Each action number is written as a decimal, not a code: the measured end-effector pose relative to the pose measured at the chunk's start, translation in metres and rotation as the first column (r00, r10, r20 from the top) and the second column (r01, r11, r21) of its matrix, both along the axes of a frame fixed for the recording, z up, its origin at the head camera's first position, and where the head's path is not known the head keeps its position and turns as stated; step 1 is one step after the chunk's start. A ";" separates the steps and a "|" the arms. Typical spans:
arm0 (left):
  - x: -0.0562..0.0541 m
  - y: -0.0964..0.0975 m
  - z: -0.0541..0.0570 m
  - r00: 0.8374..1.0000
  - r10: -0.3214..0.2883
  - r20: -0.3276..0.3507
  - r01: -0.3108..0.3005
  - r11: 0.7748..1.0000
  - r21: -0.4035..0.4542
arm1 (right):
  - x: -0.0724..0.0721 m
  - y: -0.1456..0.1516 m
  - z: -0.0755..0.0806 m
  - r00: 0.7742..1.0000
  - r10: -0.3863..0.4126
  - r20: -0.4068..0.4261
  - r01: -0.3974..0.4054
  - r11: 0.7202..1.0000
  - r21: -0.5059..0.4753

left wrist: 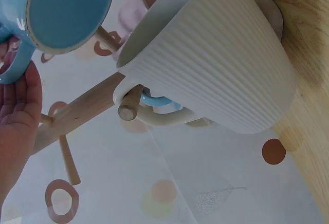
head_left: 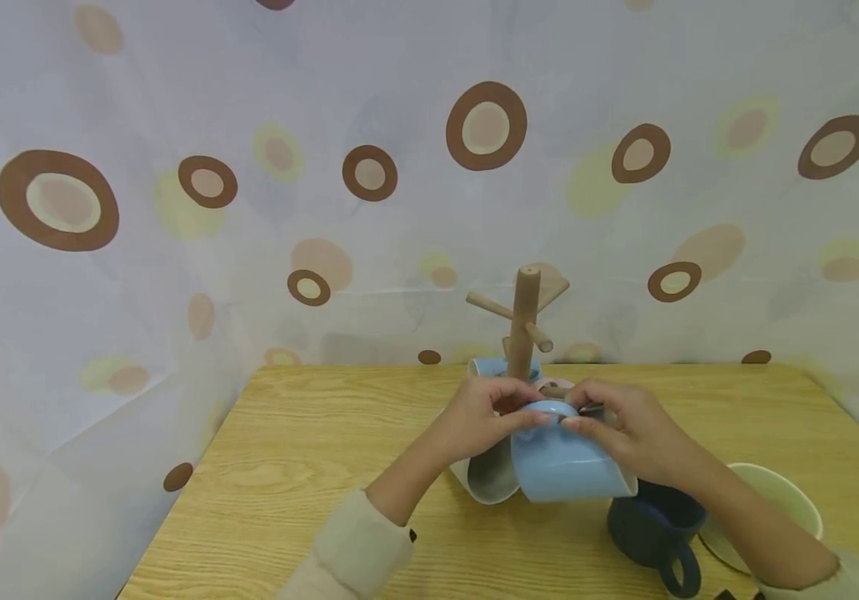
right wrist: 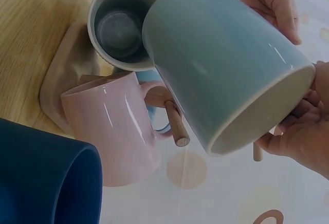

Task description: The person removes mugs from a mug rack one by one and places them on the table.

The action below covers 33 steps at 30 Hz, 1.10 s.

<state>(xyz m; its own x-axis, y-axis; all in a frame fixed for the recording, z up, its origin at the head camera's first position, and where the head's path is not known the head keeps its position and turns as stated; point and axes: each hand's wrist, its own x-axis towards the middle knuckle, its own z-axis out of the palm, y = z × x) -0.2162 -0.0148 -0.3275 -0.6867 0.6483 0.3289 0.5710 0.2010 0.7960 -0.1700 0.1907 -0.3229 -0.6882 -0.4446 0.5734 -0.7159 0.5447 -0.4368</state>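
A light blue mug (head_left: 571, 467) is held up sideways just below the middle of the head view, its handle (head_left: 549, 407) uppermost and its mouth toward the right. The left hand (head_left: 481, 421) pinches that handle between thumb and fingers; the right hand (head_left: 642, 429) has its grip pinched at the handle's right end, beside the rim, though the exact contact is partly hidden.

The step in hand seems to be lining the handle up with the wooden stand (head_left: 523, 317). The next move probably calls for lifting the mug and threading its handle over a bare peg; the front peg (head_left: 541, 337), just above the hands, looks the handiest. A white ribbed mug (left wrist: 216, 59) and a pink mug (right wrist: 115, 131) hang on lower pegs, and another blue mug (head_left: 486, 367) shows behind the post.

Room is tight low down: the white mug crowds the left, and a dark blue mug (head_left: 650, 529) stands just below the right hand, with a pale yellow vessel (head_left: 781, 496) beyond it at lower right. Above the hands the way looks open, and the tabletop (head_left: 309, 467) is broad toward lower left, its far edge close behind the stand.
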 end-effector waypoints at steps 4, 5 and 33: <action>0.003 0.000 0.006 0.999 -0.043 0.000 0.043 0.996 -0.074 | 0.002 0.001 0.001 0.996 0.059 0.066 -0.061 0.998 0.030; 0.005 0.000 0.008 0.999 -0.047 0.006 0.047 0.994 -0.096 | 0.002 0.002 0.000 0.994 0.074 0.076 -0.077 0.996 0.040; 0.052 -0.019 0.000 0.994 0.057 0.093 -0.049 0.996 -0.079 | -0.001 0.002 0.007 0.926 0.160 0.342 -0.131 0.986 -0.108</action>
